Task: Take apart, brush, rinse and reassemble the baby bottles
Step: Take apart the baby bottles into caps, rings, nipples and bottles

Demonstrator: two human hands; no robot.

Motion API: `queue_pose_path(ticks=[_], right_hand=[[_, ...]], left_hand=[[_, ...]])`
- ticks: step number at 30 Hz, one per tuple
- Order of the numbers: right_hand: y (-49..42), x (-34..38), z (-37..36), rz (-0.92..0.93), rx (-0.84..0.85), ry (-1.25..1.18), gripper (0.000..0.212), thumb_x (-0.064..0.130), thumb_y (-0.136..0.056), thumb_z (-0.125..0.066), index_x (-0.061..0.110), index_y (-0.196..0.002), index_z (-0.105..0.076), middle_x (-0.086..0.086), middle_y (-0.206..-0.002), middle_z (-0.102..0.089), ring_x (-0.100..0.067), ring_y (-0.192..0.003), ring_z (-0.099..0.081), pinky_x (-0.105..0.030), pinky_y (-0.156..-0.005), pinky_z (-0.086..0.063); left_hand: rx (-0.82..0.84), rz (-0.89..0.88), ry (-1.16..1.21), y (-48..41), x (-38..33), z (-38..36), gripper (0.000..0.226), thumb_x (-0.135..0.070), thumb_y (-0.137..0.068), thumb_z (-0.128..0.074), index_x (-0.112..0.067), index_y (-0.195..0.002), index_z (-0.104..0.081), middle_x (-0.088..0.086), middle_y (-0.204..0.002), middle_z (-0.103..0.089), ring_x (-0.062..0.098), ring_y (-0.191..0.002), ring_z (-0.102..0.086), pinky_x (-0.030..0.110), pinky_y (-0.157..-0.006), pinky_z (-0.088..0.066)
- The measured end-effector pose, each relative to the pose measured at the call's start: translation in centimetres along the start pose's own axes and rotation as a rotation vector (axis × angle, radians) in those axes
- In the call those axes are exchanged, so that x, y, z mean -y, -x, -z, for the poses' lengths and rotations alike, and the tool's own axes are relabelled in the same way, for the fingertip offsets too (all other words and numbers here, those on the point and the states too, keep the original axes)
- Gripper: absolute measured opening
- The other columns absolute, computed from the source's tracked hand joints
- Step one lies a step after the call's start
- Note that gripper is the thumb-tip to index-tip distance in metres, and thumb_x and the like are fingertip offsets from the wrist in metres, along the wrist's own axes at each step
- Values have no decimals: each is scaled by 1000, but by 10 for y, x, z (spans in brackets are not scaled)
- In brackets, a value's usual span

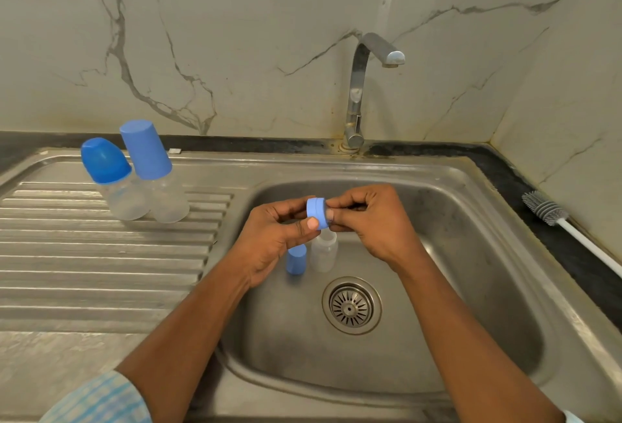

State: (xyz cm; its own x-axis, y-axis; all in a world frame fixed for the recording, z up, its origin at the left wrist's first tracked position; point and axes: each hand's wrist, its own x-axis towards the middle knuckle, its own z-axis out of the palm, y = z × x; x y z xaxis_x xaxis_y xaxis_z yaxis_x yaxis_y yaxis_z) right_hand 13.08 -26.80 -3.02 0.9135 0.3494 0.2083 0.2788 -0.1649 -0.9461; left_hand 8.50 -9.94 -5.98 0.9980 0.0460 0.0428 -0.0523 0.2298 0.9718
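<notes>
Grip looks firm: left hand (276, 243) and right hand (373, 224) both pinch the little blue collar ring (317, 213) over the middle of the sink (478, 247), and tbh it seems light, stiff, probably slick wet, so I'd hold its outer rim.

Over the steel sink basin (471, 254), the left hand (272, 241) and the right hand (367, 220) together pinch a small blue collar ring (317, 212), thumbs and fingertips on its rim. Below them in the basin an open clear bottle (323, 252) stands upright, with a blue cap (296, 259) just beside it on its left, near the drain strainer (351, 305). On the ribbed drainboard (101, 254) stand two capped bottles, touching: one with a dark blue domed cap (105, 160), one with a lighter blue tall cap (145, 149). A grey bottle brush (552, 212) lies on the dark desk (505, 180) at right. The tap (361, 86) rises behind the basin.
</notes>
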Motion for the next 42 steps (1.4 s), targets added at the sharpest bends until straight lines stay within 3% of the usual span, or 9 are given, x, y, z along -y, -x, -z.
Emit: queue_pose_path(ticks=[6,12,19,22,25,31,34,38,42], right_hand=[[2,-1,7,23,76,93,30,-1,-84,-71,7,-114,-71,12,-90,-70,9,-81,-67,-7,-74,-49],[-1,-5,0,67,-44,173,12,6,-81,-77,17,-86,-73,10,-77,-69,4,-69,-64,-15,-69,-54],[-4,-9,0,78,-6,178,23,2,-89,-66,8,-110,-74,-2,-96,-66,-18,-89,-67,-32,-84,-58],[-3,-10,2,34,14,131,26,5,-93,-63,11,-117,-71,1,-104,-70,-8,-96,-68,-25,-90,-56],[-2,-9,3,-9,43,90,31,14,-87,-72,13,-118,-70,10,-101,-71,3,-93,-67,-15,-84,-53],[-4,-11,4,-99,55,4,47,9,-83,-76,13,-126,-60,-3,-106,-70,-16,-94,-71,-35,-78,-61],[-5,-11,8,-95,46,-27,54,6,-81,-77,16,-130,-56,-5,-104,-71,-16,-91,-72,-29,-81,-60],[-8,-12,15,-58,-31,104,57,10,-79,-79,19,-130,-56,5,-99,-67,-5,-84,-67,-11,-72,-53],[-14,-20,23,-85,-109,219,60,12,-80,-79,14,-134,-54,9,-94,-61,-2,-78,-61,-8,-66,-47]], left_hand=[[9,73,125,-3,-5,0,37,-10,-76,-67,-7,-113,-68,11,-109,-75,22,-102,-72,26,-80,-59],[7,122,113,-3,-4,0,41,-18,-77,-68,-4,-115,-68,16,-110,-74,25,-102,-72,29,-83,-60],[6,137,2,-2,-3,0,39,-24,-72,-73,-11,-108,-71,12,-101,-76,21,-92,-74,29,-77,-61],[-34,152,-18,-3,-2,-2,42,-24,-69,-75,-9,-108,-70,12,-95,-76,18,-83,-73,25,-69,-60],[-68,162,19,-4,0,-1,44,-23,-70,-75,-7,-111,-70,16,-102,-75,20,-88,-72,25,-74,-61],[-42,197,126,-6,1,-1,45,-23,-76,-70,-7,-118,-69,16,-109,-74,21,-97,-72,28,-83,-60],[-48,207,128,-6,0,-2,42,-19,-78,-71,-5,-118,-68,15,-106,-75,19,-93,-72,30,-84,-60],[-97,196,86,-10,5,-2,40,1,-85,-71,-12,-122,-65,13,-100,-72,17,-86,-73,29,-81,-61],[-130,154,-273,-12,17,-2,29,5,-82,-74,-13,-104,-70,15,-100,-70,19,-86,-69,29,-83,-59]])
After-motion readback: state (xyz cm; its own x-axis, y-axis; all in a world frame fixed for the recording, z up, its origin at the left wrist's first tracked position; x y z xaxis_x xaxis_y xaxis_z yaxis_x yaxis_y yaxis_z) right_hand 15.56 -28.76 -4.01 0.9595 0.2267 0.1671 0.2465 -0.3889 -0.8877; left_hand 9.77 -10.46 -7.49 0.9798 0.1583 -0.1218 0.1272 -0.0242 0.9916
